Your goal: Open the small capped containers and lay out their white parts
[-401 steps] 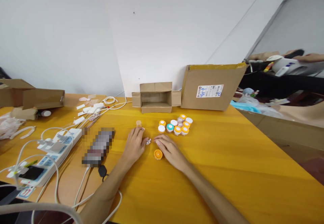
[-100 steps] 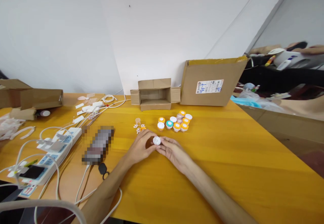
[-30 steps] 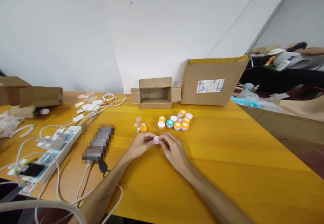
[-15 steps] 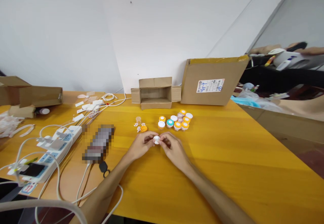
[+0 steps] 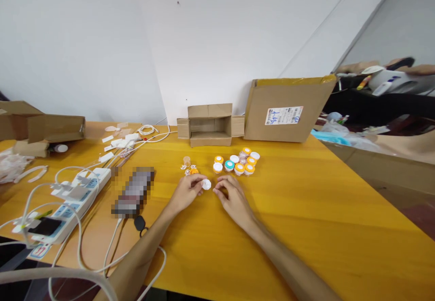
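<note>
My left hand (image 5: pixel 188 192) pinches a small white round cap (image 5: pixel 206 184) at its left edge, between thumb and fingertips. Just right of the cap, apart from it, is my right hand (image 5: pixel 233 199). Its thumb and fingertips are drawn together in a pinch; anything between them is too small to make out. Beyond my hands stand several small clear jars with orange lids (image 5: pixel 239 168), white lids (image 5: pixel 218 167) and one teal lid (image 5: pixel 229 165). Near my left fingers lie an orange lid (image 5: pixel 194 172), partly covered, several small perforated white pieces (image 5: pixel 187 172) and a small clear cup (image 5: pixel 186 161).
An open cardboard box (image 5: pixel 210 140) and a large carton (image 5: pixel 258 119) stand by the wall. To the left are a phone-like device (image 5: pixel 134 192), blurred out, a white power strip (image 5: pixel 73 206) with looping cables, and another box (image 5: pixel 56 128). A person's arm shows far right.
My hands have parted slightly. The right fingers have let go of the white cap, which has shifted a little left in my left hand.
</note>
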The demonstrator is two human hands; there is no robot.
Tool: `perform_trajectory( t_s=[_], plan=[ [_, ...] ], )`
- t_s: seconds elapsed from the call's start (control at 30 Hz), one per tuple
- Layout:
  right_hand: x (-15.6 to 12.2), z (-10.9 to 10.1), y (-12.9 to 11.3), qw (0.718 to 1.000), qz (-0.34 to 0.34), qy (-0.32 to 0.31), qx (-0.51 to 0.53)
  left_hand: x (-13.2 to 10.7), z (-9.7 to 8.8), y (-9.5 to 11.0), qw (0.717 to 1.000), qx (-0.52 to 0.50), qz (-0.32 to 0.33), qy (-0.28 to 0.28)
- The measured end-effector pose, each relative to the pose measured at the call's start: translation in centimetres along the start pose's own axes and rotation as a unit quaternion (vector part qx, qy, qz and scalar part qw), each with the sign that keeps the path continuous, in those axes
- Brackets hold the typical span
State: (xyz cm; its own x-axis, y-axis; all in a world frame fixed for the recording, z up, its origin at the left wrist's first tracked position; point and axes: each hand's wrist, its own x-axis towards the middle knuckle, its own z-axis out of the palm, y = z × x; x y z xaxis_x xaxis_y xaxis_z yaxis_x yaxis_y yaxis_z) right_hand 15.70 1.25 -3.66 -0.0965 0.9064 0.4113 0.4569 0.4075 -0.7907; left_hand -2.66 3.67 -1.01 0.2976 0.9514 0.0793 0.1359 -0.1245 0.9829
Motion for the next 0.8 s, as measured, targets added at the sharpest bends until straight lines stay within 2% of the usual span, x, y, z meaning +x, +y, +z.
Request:
perform_trajectory(
  t_s=[0.2, 0.4, 0.57, 0.7, 0.8],
  plan=[
    [-0.1, 0.0, -0.4, 1.000, -0.015, -0.007, 0.013, -0.1, 0.0, 0.2, 1.000, 0.017, 0.004, -0.014],
    [0.2, -0.1, -1.0, 0.992, 0.042, -0.041, 0.112, -0.3, 0.3, 0.8, 0.998, 0.041, 0.023, -0.030],
    [0.5, -0.3, -1.2, 0.975, 0.083, -0.039, 0.204, -0.5, 0.6, 1.1, 0.997, 0.033, 0.052, -0.049],
    [0.7, -0.5, -1.1, 0.965, 0.111, -0.037, 0.233, -0.5, 0.7, 1.1, 0.997, 0.031, 0.063, -0.028],
    [0.7, -0.4, -1.1, 0.961, 0.126, -0.030, 0.245, -0.6, 0.8, 1.2, 0.994, 0.067, 0.084, -0.002]
  ],
)
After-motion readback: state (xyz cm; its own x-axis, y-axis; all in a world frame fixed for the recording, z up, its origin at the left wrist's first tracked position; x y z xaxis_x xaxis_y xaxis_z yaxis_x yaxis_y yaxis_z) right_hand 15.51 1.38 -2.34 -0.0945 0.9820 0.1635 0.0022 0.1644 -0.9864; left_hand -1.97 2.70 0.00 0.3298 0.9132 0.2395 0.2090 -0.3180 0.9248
